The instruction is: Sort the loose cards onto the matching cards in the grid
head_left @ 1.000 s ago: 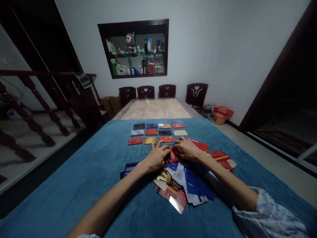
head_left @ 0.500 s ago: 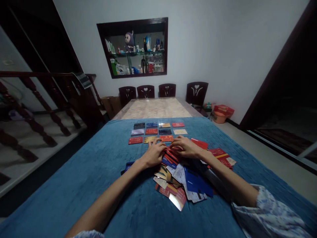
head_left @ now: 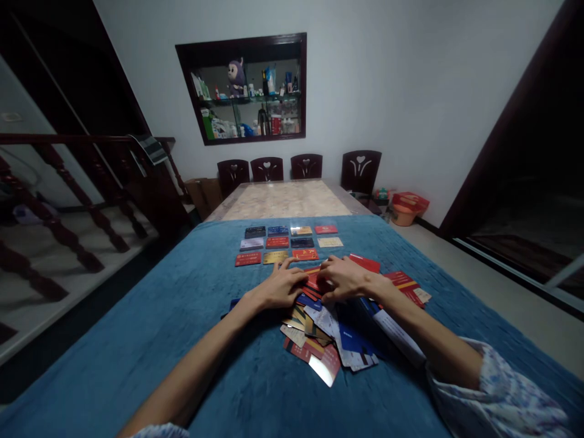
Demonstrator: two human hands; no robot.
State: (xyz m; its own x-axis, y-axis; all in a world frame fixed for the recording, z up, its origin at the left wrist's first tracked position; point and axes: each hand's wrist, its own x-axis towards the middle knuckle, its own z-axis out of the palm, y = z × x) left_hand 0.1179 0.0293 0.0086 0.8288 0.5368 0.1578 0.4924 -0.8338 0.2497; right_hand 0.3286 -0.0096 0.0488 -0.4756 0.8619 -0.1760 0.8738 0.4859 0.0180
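A loose heap of plastic cards (head_left: 329, 340) in red, blue, white and gold lies on the blue cloth (head_left: 150, 328). My left hand (head_left: 276, 287) rests on the heap's far left side with its fingers stretched forward. My right hand (head_left: 343, 277) lies beside it, fingers curled down onto red cards (head_left: 314, 283) between the two hands. Beyond the hands, cards are laid out in three neat rows (head_left: 285, 243), the nearest row ending at a red card (head_left: 305, 253) just ahead of my fingers.
More red cards (head_left: 404, 285) lie to the right of my right wrist. Past the cloth is the bare marble tabletop (head_left: 285, 201) with several dark chairs (head_left: 306, 165) behind it. A wooden stair railing (head_left: 77, 182) stands at left, a red basin (head_left: 408, 207) on the floor at right.
Both hands have shifted a little on the heap, drawing red cards together between them. The pile under my right forearm has spread slightly. The laid-out rows are unchanged.
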